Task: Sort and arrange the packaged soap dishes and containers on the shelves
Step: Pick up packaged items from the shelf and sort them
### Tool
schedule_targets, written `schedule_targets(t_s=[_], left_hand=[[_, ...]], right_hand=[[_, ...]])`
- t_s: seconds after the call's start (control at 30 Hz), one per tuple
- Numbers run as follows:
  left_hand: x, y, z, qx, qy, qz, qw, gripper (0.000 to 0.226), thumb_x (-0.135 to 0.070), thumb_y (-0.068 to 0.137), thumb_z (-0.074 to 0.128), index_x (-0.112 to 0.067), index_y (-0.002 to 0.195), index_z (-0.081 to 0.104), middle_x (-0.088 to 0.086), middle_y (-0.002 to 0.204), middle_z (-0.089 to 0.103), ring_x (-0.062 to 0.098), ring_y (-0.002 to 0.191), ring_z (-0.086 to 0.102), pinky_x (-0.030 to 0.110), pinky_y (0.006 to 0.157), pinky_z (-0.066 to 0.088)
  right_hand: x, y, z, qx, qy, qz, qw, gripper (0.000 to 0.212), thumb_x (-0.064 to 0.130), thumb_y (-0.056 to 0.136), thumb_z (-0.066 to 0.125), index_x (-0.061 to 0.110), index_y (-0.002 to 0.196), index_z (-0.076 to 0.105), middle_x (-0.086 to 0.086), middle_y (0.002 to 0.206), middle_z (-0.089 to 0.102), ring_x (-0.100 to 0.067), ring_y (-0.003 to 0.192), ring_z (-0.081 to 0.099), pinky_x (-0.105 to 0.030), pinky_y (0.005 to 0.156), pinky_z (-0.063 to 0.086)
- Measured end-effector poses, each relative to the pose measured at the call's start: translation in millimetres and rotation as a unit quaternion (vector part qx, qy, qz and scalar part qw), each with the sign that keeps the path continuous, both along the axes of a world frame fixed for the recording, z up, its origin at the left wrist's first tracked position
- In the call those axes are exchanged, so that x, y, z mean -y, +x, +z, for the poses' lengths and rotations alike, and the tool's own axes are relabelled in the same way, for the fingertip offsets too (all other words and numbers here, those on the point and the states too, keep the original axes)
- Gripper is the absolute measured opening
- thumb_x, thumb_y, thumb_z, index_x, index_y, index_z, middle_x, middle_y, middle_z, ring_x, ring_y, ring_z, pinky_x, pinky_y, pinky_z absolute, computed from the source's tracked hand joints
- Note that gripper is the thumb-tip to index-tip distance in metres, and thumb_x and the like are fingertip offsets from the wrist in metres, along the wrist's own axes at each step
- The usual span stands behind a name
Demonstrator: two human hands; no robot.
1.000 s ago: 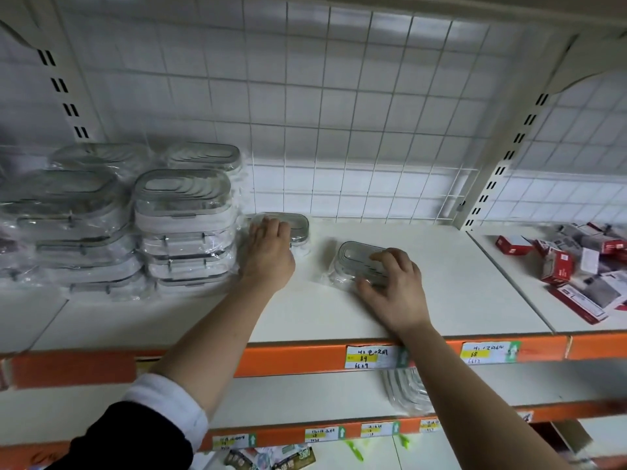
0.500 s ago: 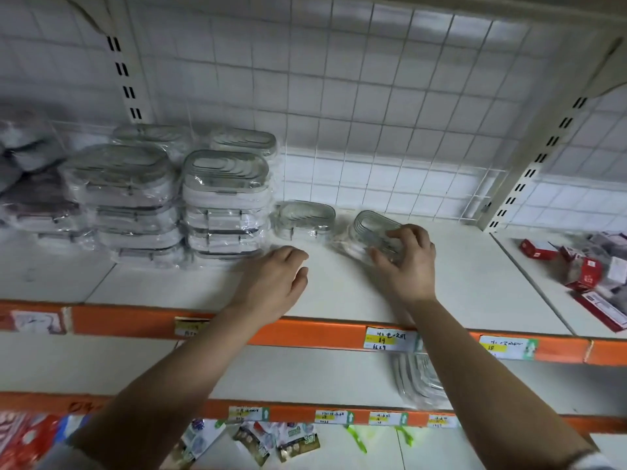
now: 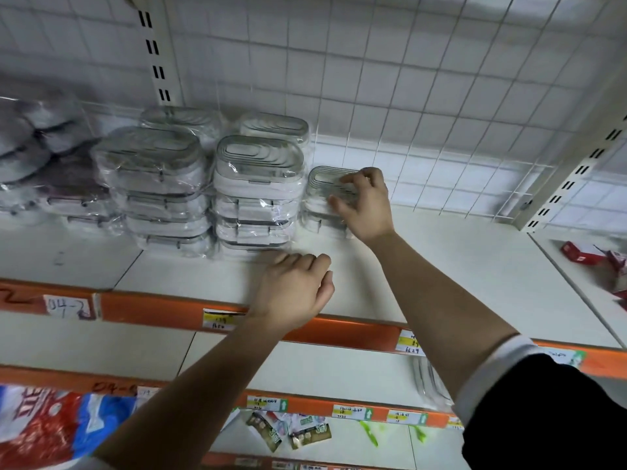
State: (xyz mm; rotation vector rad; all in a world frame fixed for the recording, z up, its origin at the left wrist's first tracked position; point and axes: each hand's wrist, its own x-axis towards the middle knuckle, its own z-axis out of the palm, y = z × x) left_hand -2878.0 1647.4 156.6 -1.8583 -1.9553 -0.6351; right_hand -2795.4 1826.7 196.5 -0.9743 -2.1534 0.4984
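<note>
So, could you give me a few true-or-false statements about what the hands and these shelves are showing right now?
1. The right hand grips a clear-wrapped grey-rimmed soap dish. True.
2. That dish lies directly on the white shelf board. False: it sits on top of a second wrapped dish.
3. The left hand holds a package. False: it holds nothing and its fingers are loosely curled near the shelf's front edge.
4. Small red boxes lie on the shelf section to the right. True.
</note>
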Motion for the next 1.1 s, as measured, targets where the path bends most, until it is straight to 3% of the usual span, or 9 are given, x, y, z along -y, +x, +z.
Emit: schedule_targets(t_s=[0.13, 0.27, 0.33, 0.47, 0.57, 0.77, 0.97, 1.1], left_hand=[[-1, 2, 4, -0.009, -0.010, -0.003, 1.000, 0.022, -0.025, 0.086, 0.049, -0.014, 0.085, 0.068, 0.002, 0.065, 0.063, 0.026, 0.063, 0.061, 0.034, 0.066, 0.051], [-2, 2, 8, -0.011, -0.044, -0.003, 0.999, 0.028, -0.029, 0.088, 0.044, -0.014, 0.087, 0.068, 0.003, 0.068, 0.064, 0.027, 0.066, 0.062, 0.034, 0.072, 0.050], [-3, 1, 8, -0.010, -0.052, 0.000, 0.999, 0.029, -0.029, 0.089, 0.043, -0.013, 0.087, 0.067, 0.003, 0.068, 0.064, 0.027, 0.065, 0.062, 0.035, 0.072, 0.050], [-1, 3, 6, -0.007, -0.056, -0.009, 0.998, 0.031, -0.028, 0.088, 0.042, -0.012, 0.087, 0.068, 0.004, 0.067, 0.065, 0.028, 0.063, 0.063, 0.034, 0.068, 0.051], [1, 2, 6, -0.007, -0.048, -0.029, 0.998, 0.031, -0.026, 0.088, 0.042, -0.011, 0.090, 0.070, 0.005, 0.070, 0.066, 0.029, 0.065, 0.064, 0.035, 0.069, 0.052], [9, 42, 7, 0.035, -0.037, -0.045, 0.998, 0.035, -0.026, 0.089, 0.040, -0.012, 0.107, 0.067, 0.006, 0.101, 0.068, 0.031, 0.085, 0.066, 0.041, 0.081, 0.050], [28, 125, 1, 0.038, -0.036, -0.087, 0.995, 0.035, -0.027, 0.089, 0.041, -0.013, 0.111, 0.066, 0.003, 0.108, 0.066, 0.027, 0.096, 0.063, 0.039, 0.086, 0.044], [47, 178, -15, 0.029, -0.038, -0.110, 0.993, 0.033, -0.026, 0.089, 0.043, -0.013, 0.108, 0.067, 0.004, 0.107, 0.066, 0.028, 0.097, 0.063, 0.039, 0.085, 0.041]], right_hand=[[-7, 2, -10, 0.062, 0.049, -0.003, 0.997, 0.039, 0.030, 0.089, 0.067, 0.009, 0.121, 0.064, -0.011, 0.121, 0.057, -0.033, 0.117, 0.051, -0.041, 0.106, 0.035], [-8, 8, -15, 0.122, 0.048, -0.004, 0.991, 0.052, 0.039, 0.093, 0.058, 0.021, 0.141, 0.048, -0.002, 0.145, 0.045, -0.028, 0.141, 0.032, -0.044, 0.119, 0.015], [-4, 14, -15, 0.111, 0.055, 0.003, 0.992, 0.056, 0.038, 0.094, 0.058, 0.016, 0.143, 0.045, -0.005, 0.148, 0.043, -0.025, 0.143, 0.029, -0.041, 0.121, 0.009], [15, 42, -13, 0.047, 0.070, -0.024, 0.996, 0.047, 0.022, 0.096, 0.059, -0.001, 0.136, 0.050, -0.017, 0.138, 0.051, -0.032, 0.134, 0.040, -0.039, 0.119, 0.018], [28, 73, -14, 0.041, 0.055, -0.050, 0.996, 0.043, 0.021, 0.095, 0.058, 0.001, 0.133, 0.053, -0.016, 0.136, 0.052, -0.032, 0.131, 0.042, -0.033, 0.113, 0.027], [60, 157, -18, 0.034, 0.037, -0.085, 0.995, 0.037, 0.018, 0.094, 0.059, 0.004, 0.129, 0.058, -0.015, 0.131, 0.056, -0.032, 0.125, 0.046, -0.030, 0.105, 0.032], [100, 241, -27, 0.026, 0.034, -0.104, 0.994, 0.034, 0.014, 0.094, 0.059, 0.005, 0.126, 0.060, -0.013, 0.127, 0.057, -0.031, 0.124, 0.047, -0.028, 0.105, 0.032], [131, 294, -38, 0.004, 0.056, -0.120, 0.991, 0.026, 0.009, 0.090, 0.060, 0.003, 0.115, 0.064, -0.013, 0.117, 0.061, -0.032, 0.112, 0.053, -0.030, 0.097, 0.037]])
